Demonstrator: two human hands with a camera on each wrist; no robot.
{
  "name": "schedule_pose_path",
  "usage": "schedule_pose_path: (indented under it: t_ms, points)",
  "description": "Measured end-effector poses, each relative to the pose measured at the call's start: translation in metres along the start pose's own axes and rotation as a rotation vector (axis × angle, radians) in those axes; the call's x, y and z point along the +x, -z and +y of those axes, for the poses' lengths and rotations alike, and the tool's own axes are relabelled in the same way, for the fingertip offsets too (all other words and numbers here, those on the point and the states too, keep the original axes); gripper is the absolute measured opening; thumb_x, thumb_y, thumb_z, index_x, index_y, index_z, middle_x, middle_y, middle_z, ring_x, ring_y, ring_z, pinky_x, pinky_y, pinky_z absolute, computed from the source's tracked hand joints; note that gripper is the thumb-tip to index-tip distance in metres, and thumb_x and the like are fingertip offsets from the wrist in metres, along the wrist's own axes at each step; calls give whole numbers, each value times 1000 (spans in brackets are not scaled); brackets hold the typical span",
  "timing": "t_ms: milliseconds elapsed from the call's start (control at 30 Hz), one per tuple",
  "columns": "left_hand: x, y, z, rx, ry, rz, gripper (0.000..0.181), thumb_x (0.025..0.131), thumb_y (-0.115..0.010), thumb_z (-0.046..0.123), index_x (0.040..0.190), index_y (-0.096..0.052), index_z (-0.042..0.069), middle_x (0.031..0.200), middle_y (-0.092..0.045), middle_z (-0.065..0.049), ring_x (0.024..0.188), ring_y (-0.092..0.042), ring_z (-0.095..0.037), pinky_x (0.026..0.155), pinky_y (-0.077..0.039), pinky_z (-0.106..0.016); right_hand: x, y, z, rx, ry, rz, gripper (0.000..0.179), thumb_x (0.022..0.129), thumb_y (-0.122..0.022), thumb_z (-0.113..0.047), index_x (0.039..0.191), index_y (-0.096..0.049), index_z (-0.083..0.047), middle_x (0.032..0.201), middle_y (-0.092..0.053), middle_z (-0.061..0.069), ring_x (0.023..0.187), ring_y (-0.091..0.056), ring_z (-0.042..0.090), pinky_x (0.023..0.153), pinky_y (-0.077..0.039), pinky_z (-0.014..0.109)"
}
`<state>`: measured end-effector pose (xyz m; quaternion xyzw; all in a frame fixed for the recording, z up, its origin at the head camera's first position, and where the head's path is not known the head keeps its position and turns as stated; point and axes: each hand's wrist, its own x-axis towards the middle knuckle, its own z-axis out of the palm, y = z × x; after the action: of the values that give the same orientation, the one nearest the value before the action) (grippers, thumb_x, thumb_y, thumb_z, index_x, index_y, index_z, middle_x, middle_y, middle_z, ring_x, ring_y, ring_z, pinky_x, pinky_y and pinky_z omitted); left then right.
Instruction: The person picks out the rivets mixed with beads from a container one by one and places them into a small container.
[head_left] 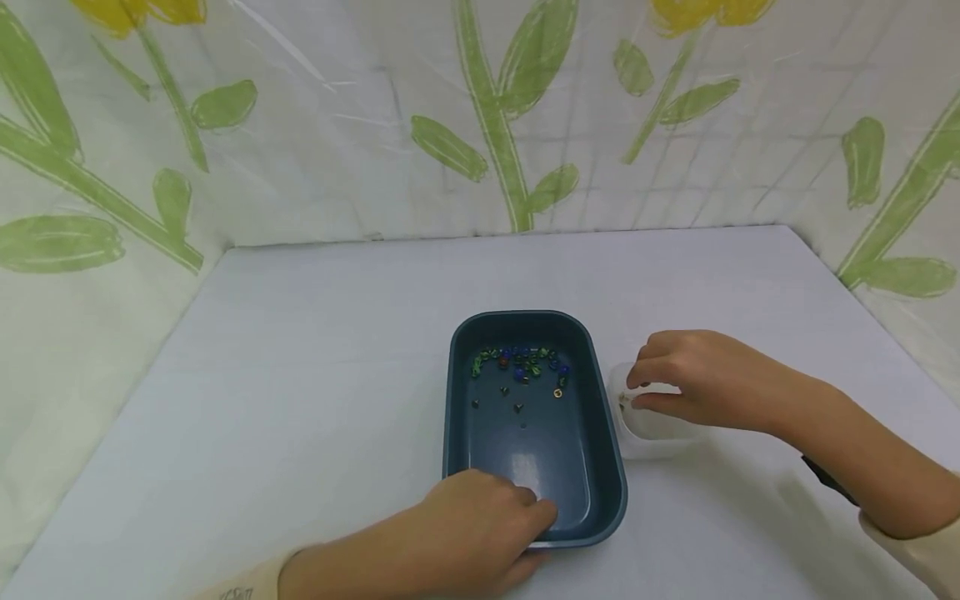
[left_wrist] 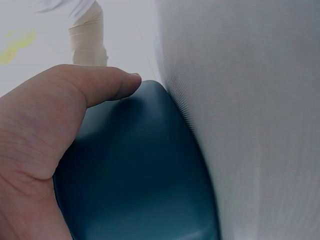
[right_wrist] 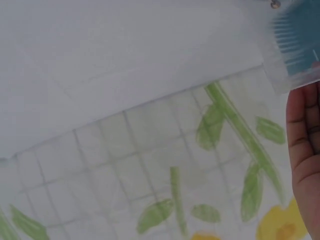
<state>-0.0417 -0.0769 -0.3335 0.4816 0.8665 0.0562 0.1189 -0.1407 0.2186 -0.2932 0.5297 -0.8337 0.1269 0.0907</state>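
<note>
A dark blue rectangular tray [head_left: 532, 467] holds several green and blue glass marbles [head_left: 525, 360] at its far end, with a few small brass-coloured pieces [head_left: 518, 408] nearer its middle. My left hand [head_left: 480, 525] grips the tray's near rim, fingers over the edge and the thumb [left_wrist: 107, 82] along the outer wall. Beside the tray's right wall stands a translucent white container [head_left: 652, 448]. Over it my right hand [head_left: 693, 379] reaches in from the right, a gap showing between thumb and bent fingers. A small metallic piece [right_wrist: 275, 4] shows inside the container.
A white cloth covers the table [head_left: 322, 358]. Behind it hangs a pale sheet [head_left: 322, 150] painted with green stems and yellow flowers, which also closes off both sides. A dark band [head_left: 828, 481] circles my right wrist.
</note>
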Motion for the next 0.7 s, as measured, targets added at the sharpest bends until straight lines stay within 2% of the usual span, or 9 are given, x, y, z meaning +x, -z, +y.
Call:
schedule_pose_path:
  t_ms: [267, 700]
  points:
    - [0, 2, 0, -21, 5, -17, 18, 97, -64, 42, 100, -66, 24, 76, -64, 15, 55, -44, 5, 54, -41, -14, 17, 7, -3, -21, 41, 33, 25, 70, -90, -11, 88, -75, -17, 84, -65, -9, 76, -60, 6, 63, -51, 25]
    - [0, 1, 0, -13, 8, -16, 19, 97, -64, 42, 100, -67, 24, 76, -63, 15, 54, -43, 5, 53, -40, -13, 49, 0, -9, -41, 102, -66, 18, 77, -88, -17, 87, -72, -16, 84, -64, -8, 80, -54, 8, 67, -50, 25]
